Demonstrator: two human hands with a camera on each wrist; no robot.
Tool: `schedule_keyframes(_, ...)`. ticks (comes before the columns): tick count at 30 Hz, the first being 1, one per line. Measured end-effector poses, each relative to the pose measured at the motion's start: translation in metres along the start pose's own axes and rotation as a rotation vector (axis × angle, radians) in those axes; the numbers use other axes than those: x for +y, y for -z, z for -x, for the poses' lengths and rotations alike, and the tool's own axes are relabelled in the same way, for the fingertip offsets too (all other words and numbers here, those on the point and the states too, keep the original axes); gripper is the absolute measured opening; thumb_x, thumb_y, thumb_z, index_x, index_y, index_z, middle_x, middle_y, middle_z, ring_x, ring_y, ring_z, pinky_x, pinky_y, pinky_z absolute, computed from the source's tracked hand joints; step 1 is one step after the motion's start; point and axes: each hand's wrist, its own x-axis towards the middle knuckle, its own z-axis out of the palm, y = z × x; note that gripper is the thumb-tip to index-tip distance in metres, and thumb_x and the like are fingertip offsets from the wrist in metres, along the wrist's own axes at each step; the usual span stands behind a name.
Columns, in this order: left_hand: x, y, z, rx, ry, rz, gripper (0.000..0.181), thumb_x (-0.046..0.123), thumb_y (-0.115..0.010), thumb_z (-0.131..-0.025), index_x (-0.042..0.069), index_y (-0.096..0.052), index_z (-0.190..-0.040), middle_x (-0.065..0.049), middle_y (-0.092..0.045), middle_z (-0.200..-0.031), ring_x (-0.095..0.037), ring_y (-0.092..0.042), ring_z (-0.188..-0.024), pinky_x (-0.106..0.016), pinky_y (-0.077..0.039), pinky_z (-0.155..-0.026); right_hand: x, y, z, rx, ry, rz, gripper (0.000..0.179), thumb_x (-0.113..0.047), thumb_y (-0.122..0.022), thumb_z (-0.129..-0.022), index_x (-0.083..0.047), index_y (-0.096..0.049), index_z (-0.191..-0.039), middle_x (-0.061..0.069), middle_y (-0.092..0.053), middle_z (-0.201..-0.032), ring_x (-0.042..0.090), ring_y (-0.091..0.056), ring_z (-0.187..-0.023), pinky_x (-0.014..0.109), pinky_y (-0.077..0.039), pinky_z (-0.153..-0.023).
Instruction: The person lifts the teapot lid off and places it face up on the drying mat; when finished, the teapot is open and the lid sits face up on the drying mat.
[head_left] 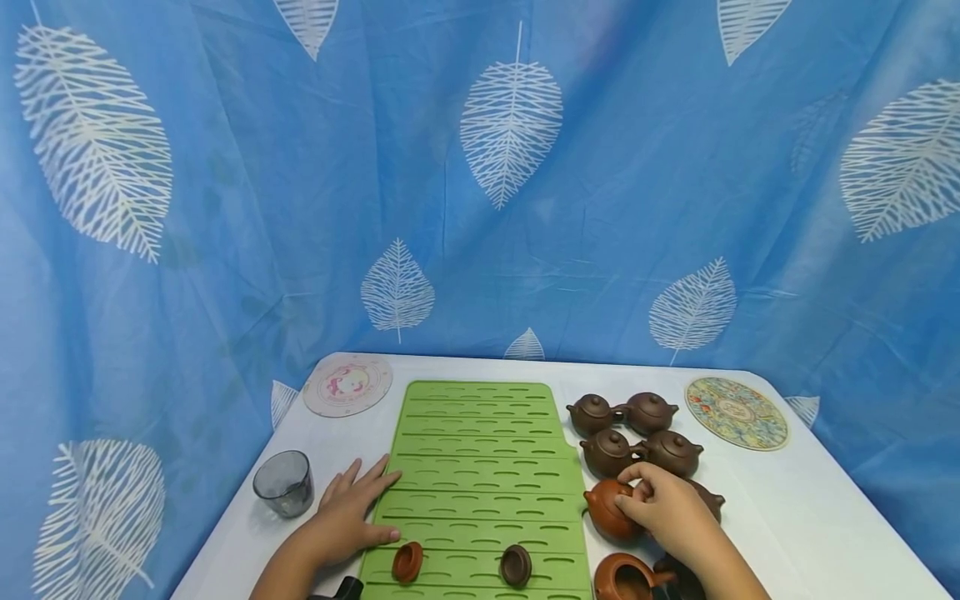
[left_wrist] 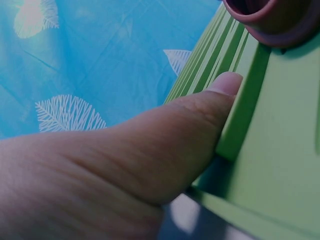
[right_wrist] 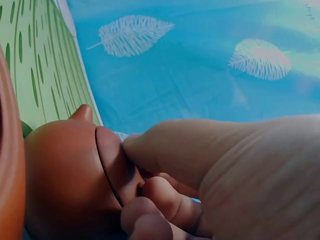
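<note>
Head, orange pot (head_left: 606, 518): is standing just right of the mat (head_left: 487, 467), spout pointing left toward it, handle hidden.
Right hand (head_left: 667, 507): is the nearer one, reaching in from the right, fingers gripping at the pot's top.
Left hand (head_left: 347, 512): is lying across the mat's left edge, fingers spread, holding nothing.
Around: brown pots (head_left: 672, 456) are crowding behind and right; a lidless pot (head_left: 606, 580) is standing just in front; an orange cap (head_left: 407, 562) and brown cap (head_left: 515, 566) are lying on the mat.
Left wrist, thumb (left_wrist: 175, 135): is resting straight on the mat's edge.
Right wrist, lid (right_wrist: 114, 157): is sitting in the orange pot, fingers curling round it.
</note>
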Motion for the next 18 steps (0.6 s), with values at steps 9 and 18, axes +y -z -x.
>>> schedule_keyframes(9, -0.0005, -0.0002, -0.0001, 0.006, -0.007, 0.004, 0.096, 0.057, -0.087, -0.076, 0.019, -0.052, -0.156, -0.013, -0.027, -0.173, -0.055, -0.006, -0.157, -0.076, 0.001, -0.121, 0.0064, 0.0002, -0.0005, -0.020, -0.014, -0.025, 0.017, -0.019, -0.081, -0.092, -0.018, -0.070, -0.105, 0.002, -0.059, -0.075, 0.019, -0.055, -0.054, 0.031, -0.047, -0.050)
schedule_keyframes(18, 0.0000, -0.0002, 0.0001, -0.012, 0.006, -0.007, 0.097, 0.059, -0.085, -0.077, 0.019, -0.050, -0.158, -0.011, -0.025, -0.174, -0.053, -0.003, -0.159, -0.074, 0.003, -0.122, 0.0102, 0.0054, -0.0013, -0.014, 0.038, -0.004, 0.017, -0.027, -0.078, -0.096, -0.018, -0.068, -0.106, -0.001, -0.061, -0.083, 0.015, -0.055, -0.067, 0.029, -0.045, -0.058)
